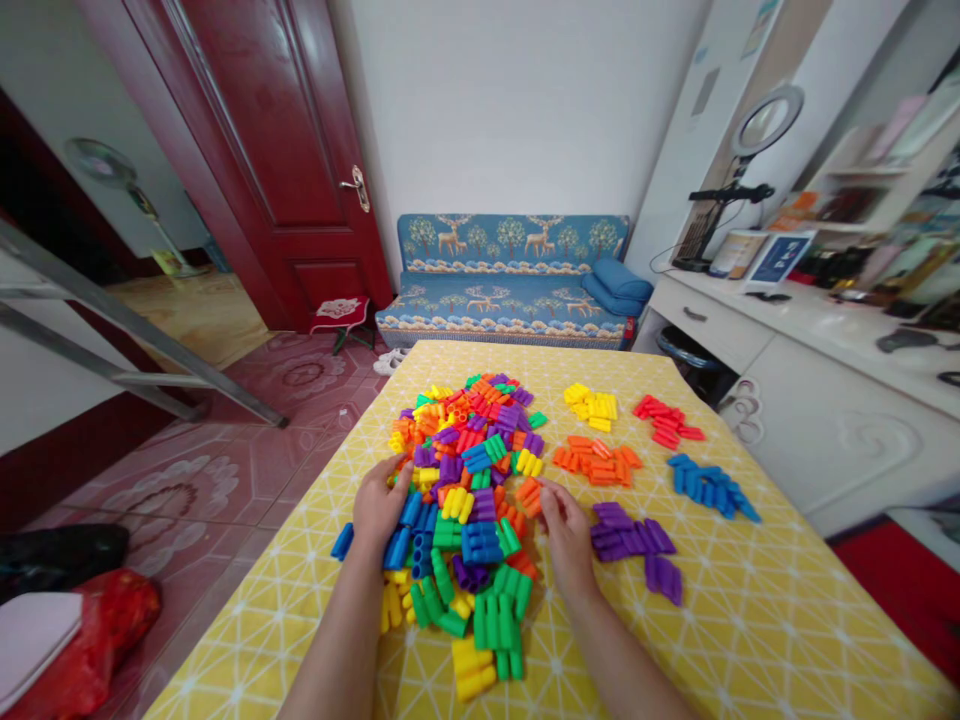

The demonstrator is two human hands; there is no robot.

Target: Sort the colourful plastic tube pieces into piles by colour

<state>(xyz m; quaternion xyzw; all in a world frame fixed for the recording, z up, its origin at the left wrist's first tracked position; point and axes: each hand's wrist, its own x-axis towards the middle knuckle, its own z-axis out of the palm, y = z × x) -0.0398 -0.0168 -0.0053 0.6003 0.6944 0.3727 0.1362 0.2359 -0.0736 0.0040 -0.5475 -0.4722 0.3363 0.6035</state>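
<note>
A large mixed heap of plastic tube-shaped building blocks (480, 455) lies on the table. My right hand (568, 535), at the heap's right edge, pinches an orange block (529, 495) between thumb and fingers. Against the heap's left side rests my left hand (377, 505), thumb and fingers apart, holding nothing that I can see. Blue blocks (397, 548) lie beside its wrist. Green blocks (495, 620) and yellow blocks (472, 670) form the near end of the heap. Right of the heap are separate groups: orange (598, 460), yellow (591, 405), purple (631, 535), red (666, 420) and blue (709, 485).
A yellow patterned cloth (285, 620) covers the table. Beyond its far edge stands a blue sofa (502, 290). A white dresser (810, 400) with a ring light (769, 120) is on the right. To the left are a metal ladder-like frame (150, 380) and a small stool (341, 312).
</note>
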